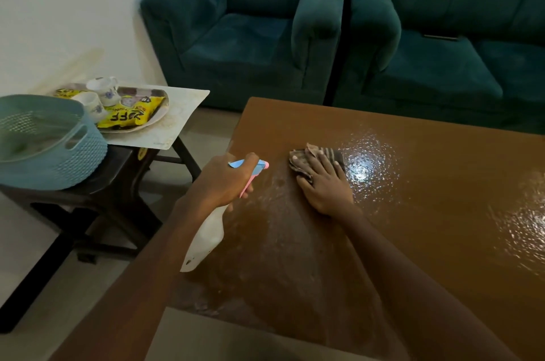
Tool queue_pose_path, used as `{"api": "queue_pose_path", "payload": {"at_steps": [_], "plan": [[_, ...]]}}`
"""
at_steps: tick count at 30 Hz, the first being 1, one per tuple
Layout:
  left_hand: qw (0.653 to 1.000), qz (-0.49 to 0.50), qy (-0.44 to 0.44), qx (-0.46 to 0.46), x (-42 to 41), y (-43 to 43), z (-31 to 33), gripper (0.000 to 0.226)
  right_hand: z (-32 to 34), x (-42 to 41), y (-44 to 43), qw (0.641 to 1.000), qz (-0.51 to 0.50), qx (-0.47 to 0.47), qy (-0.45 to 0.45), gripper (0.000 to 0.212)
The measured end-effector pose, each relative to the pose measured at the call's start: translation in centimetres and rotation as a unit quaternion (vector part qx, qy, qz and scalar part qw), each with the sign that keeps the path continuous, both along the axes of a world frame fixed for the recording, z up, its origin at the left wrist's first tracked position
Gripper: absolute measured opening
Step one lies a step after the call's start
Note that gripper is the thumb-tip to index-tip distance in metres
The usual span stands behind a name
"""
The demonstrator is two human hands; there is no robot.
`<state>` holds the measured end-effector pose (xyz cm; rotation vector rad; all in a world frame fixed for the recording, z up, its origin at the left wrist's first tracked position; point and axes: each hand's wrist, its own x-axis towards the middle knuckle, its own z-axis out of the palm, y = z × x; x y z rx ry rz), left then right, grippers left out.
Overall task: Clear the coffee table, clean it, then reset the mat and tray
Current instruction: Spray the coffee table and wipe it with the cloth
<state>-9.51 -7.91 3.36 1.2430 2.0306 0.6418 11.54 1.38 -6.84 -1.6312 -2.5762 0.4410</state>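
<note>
The brown coffee table (427, 242) has wet droplets shining on its top. My left hand (224, 180) grips a white spray bottle (206, 238) with a blue and pink trigger head, held over the table's left edge. Pressed flat on a striped brown cloth (303, 158), my right hand (323, 183) rests on the table near its far left corner. On the side table to the left lies a pale mat (185, 111), and on it an oval tray (160, 114) with two flowered cups (103, 90) and a yellow snack packet (129, 115).
A light blue woven basket (44, 148) stands on the dark side table (118, 183) at the left. Teal sofas (324, 36) sit behind the coffee table. Pale floor shows between the two tables.
</note>
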Motion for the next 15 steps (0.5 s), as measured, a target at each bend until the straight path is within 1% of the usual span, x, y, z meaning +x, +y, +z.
{"api": "queue_pose_path", "payload": {"at_steps": [2, 5, 7, 10, 15], "plan": [[1.000, -0.012, 0.003, -0.001, 0.4, 0.2, 0.0, 0.048, 0.0, 2.0, -0.4, 1.000, -0.021, 0.004, 0.007, 0.052], [0.999, -0.041, 0.011, 0.005, 1.5, 0.9, -0.2, 0.045, -0.1, 5.9, -1.0, 0.993, -0.116, 0.004, -0.004, 0.053], [0.998, -0.059, 0.021, -0.011, 2.4, 1.5, -0.4, 0.045, 0.1, 8.0, -1.5, 0.989, -0.148, -0.003, -0.007, 0.053], [0.995, -0.079, 0.049, -0.032, 3.0, 2.0, -0.6, 0.046, 0.2, 9.0, -2.2, 0.988, -0.151, -0.007, -0.006, 0.051], [0.996, -0.075, 0.045, -0.009, 3.1, 2.1, 0.1, 0.042, -0.1, 9.0, -1.9, 0.989, -0.147, -0.001, -0.006, 0.051]]}}
